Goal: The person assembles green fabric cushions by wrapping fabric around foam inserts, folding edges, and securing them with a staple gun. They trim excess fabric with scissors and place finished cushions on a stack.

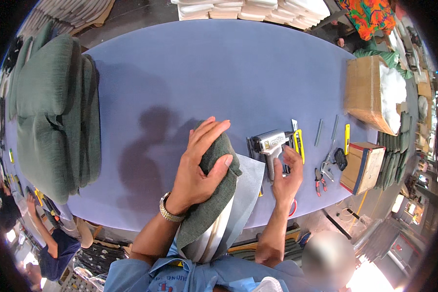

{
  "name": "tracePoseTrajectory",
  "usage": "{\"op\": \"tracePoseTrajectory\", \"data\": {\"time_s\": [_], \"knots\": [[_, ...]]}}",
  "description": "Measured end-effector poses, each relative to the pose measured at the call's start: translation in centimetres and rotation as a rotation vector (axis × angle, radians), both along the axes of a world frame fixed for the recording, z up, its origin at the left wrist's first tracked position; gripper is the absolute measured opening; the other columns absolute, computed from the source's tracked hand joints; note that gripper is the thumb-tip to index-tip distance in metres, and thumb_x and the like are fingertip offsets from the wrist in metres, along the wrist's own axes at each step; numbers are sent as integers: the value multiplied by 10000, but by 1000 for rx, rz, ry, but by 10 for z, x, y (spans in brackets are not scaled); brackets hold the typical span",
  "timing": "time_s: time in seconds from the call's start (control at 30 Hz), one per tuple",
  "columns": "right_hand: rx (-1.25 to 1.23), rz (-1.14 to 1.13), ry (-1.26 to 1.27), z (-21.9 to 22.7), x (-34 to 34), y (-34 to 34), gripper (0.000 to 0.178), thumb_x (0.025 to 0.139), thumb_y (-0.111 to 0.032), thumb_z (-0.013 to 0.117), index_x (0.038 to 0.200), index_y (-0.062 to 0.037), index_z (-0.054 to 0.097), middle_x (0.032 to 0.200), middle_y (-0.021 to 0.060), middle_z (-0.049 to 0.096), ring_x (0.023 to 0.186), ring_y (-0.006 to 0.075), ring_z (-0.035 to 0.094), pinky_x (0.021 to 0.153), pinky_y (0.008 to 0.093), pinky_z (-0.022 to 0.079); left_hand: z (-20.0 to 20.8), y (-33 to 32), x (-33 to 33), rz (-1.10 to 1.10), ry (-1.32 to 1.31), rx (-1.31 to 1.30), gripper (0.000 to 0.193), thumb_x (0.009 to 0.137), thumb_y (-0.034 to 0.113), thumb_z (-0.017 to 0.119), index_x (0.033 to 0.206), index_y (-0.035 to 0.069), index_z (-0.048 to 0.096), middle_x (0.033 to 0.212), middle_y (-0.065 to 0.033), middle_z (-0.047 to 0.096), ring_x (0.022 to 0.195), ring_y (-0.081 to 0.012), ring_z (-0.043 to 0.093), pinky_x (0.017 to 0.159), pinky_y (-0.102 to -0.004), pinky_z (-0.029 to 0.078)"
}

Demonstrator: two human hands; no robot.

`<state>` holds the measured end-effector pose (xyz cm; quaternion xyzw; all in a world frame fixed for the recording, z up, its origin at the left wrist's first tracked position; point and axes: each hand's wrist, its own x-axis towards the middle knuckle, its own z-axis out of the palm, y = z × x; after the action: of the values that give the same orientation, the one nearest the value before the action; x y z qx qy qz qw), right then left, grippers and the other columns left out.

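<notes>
Clock positions are taken from the dark green cushion, which is noted at the near edge of the blue table, its lower end reaching past that edge to the shirt. It is grasped by the left hand near its far end, the thumb pressed to the fabric. The right hand is curled at the handle of the silver staple gun, at between one and two o'clock; whether a full grip is taken is not made out.

A slip toward six o'clock is judged possible, since support by the table is only partial. The pale lining fans out toward the gun and could be snagged or creased if the tool is drawn straight across. A finger injury is to be guarded against, should the gun be fired near the left hand. The yellow-handled cutter lies just beside the gun at two o'clock — a knock by the right hand is considered likely there.

Free room is found from eleven to one o'clock; it is bounded by the cushion stack at ten and the carton at two.
</notes>
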<state>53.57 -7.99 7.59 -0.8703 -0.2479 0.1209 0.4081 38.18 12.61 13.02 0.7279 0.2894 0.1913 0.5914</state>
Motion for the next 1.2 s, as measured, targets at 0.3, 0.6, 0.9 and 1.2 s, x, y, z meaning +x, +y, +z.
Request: {"op": "tracePoseTrajectory", "data": {"time_s": [0.3,0.6,0.9,1.2], "knots": [[-363,193,-120,-26,13,2,934,730,82,739,1562,-153,388,1453,259,490,1321,456,514,1056,467,497,0,-3,1,-16,-5,31,588,897,131,684,1462,55,542,1491,-150,551,1489,-370,388,1243,-534,178],[31,363,479,119,39,24,672,834,-42,744,1457,47,509,1390,179,624,1235,240,616,1049,397,487,-11,-3,-4,-33,-70,-44,701,857,144,708,1524,110,494,1536,-125,492,1527,-352,313,1223,-656,69],[-115,830,444,152,39,71,851,669,-391,826,1390,13,622,1230,215,698,1090,335,703,924,385,545,-14,3,-10,-90,-98,-65,784,827,109,693,1565,122,427,1581,-108,434,1547,-351,261,1223,-658,44],[-255,1050,218,165,47,100,625,742,-228,748,1341,-68,673,1167,140,732,984,308,740,832,378,583,-18,8,-11,-128,-119,-74,837,810,99,686,1587,128,377,1601,-111,403,1554,-370,224,1211,-683,31]]}}
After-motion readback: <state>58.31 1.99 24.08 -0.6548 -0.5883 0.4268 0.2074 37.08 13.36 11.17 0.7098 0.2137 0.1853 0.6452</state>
